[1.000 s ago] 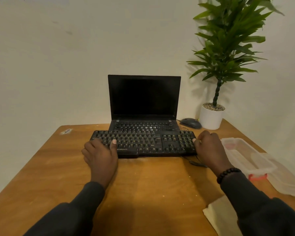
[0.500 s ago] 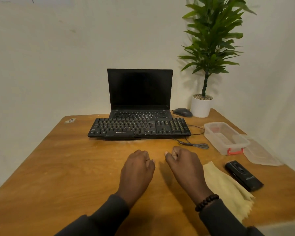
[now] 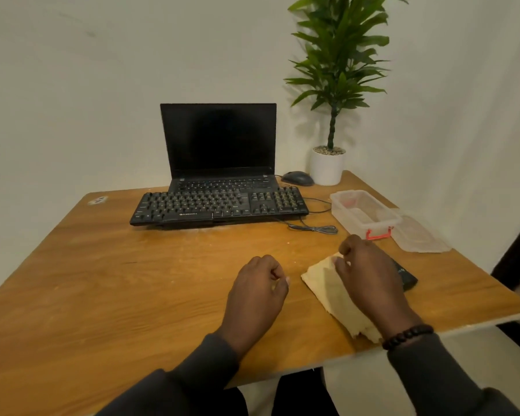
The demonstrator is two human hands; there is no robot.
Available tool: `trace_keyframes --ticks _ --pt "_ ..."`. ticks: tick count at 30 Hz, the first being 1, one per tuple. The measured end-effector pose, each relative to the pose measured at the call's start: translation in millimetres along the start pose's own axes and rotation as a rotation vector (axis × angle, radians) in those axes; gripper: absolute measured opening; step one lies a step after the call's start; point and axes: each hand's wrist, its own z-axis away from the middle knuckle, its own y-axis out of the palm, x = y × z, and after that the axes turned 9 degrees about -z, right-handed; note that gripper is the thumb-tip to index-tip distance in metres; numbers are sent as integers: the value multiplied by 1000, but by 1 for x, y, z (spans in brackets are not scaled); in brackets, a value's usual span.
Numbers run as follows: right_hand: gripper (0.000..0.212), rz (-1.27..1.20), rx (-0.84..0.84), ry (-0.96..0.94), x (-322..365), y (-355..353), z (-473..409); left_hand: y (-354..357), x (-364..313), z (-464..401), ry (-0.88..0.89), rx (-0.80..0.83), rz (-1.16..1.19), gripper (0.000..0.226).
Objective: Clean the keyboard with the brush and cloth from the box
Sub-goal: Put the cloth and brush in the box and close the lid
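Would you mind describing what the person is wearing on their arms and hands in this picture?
Both arms are covered by long dark grey sleeves that end at the wrists. The left hand is bare, with no ring, watch or glove visible. The right hand is also bare, but its wrist carries a bracelet of round black beads just above the cuff. No markings show on the sleeves.

— Clothing on the arms?
— Dark grey long sleeves, soft knit, reaching both wrists.
— Anything worn on the hands?
— Both hands bare. A bracelet of round black beads circles the right wrist at the cuff.
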Motion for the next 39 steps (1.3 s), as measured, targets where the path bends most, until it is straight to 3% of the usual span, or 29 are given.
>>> trace_keyframes --ticks 4,10,14,16,20,23,27,31,37,39 --pt "29 242 140 81 -23 -8 -21 22 -16 -17 -33 67 5 14" --pt "28 303 305 81 -35 9 -39 45 -20 -38 -61 107 -92 36" --pt "12 -34 380 121 -36 -1 -46 46 -24 -51 -26 246 -72 53" --pt "5 -243 410 63 -35 -12 -44 44 -24 -58 -22 353 -6 51" --pt "7 -508 456 -24 -33 -33 -45 35 -21 -71 -116 489 483 31" --pt "12 -652 454 -13 -35 -36 -52 28 -26 -82 -222 451 798 32" --pt "21 -802 398 34 -37 -31 -55 24 -45 -104 -147 266 876 19" --pt "34 -959 470 112 -48 -31 -67 26 -68 -143 -161 200 916 18" --pt "29 -1041 119 186 -69 -49 -121 45 -89 -218 -182 194 755 31" --pt "29 -965 56 173 -77 -52 -141 57 -89 -240 -211 193 707 32"
